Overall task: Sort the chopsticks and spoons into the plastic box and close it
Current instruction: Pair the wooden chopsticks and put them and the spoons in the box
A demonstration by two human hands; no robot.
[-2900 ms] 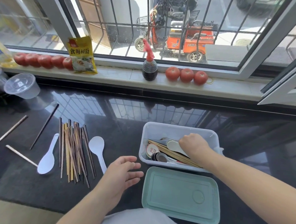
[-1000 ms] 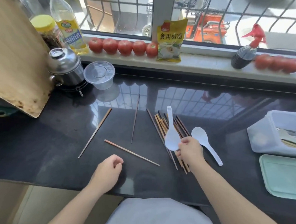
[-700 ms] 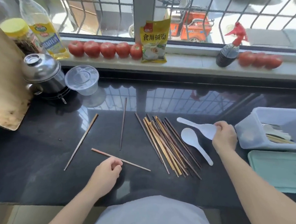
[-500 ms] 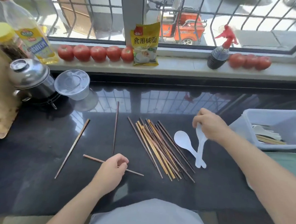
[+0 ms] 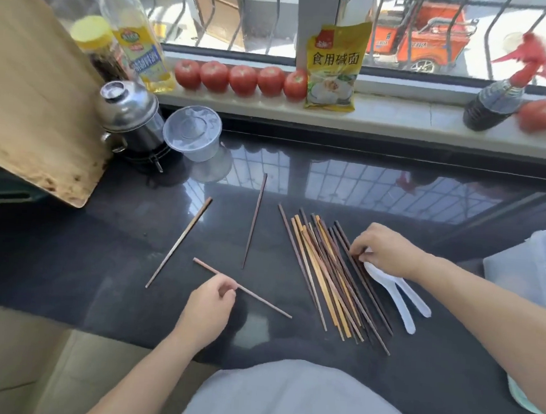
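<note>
Chopsticks [image 5: 331,274] are spread in a loose bundle on the dark counter [image 5: 102,260], fanned from upper left to lower right, with light and dark sticks mixed together. Three single chopsticks lie apart to the left of the bundle: a long brown one [image 5: 180,241] set diagonally, a dark one [image 5: 255,220] nearly upright in the view, and a pale reddish one [image 5: 259,297] running down to the right. The pale reddish chopstick is pinched near its middle by the left hand [image 5: 208,308], whose fingers are curled round it. Two white spoons [image 5: 400,294] lie just beside the right edge of the bundle, their handles pointing down to the right and their bowls partly hidden. The bowls are covered by the right hand [image 5: 387,249], whose fingertips are bent down and touch the spoons and the outer dark chopsticks; whether the spoons are actually gripped cannot be told. A plastic box [image 5: 523,270] is seen at the right edge, cut off by the frame, well apart from the bundle. At the back left, a metal pot [image 5: 127,114] and a clear tub [image 5: 193,131] stand side by side, beside a wooden board [image 5: 38,96]. Tomatoes [image 5: 241,78] and a yellow packet [image 5: 334,66] are lined up on the windowsill [image 5: 398,115].
</note>
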